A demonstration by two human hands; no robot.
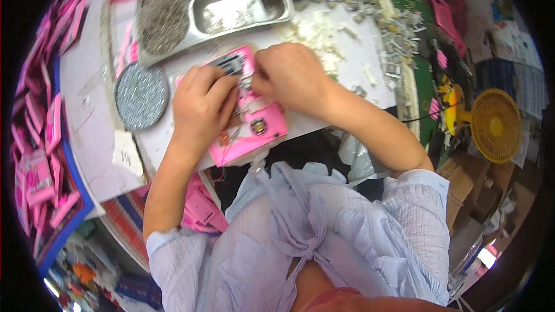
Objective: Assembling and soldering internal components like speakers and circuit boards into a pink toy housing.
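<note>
A: Where's the pink casing (243, 138) being kept, lol?
B: It's laid on the white table (87, 92), by the near edge, between the left hand (199, 101) and the right hand (292, 78).
A: And the fingers?
B: Left ones are curled over its left part, right ones bunched near its upper right. What's gripped, or how tightly, can't be told.
A: Nearby?
B: A round dish (117, 104) is parked left, filled with silvery bits (141, 97).
</note>
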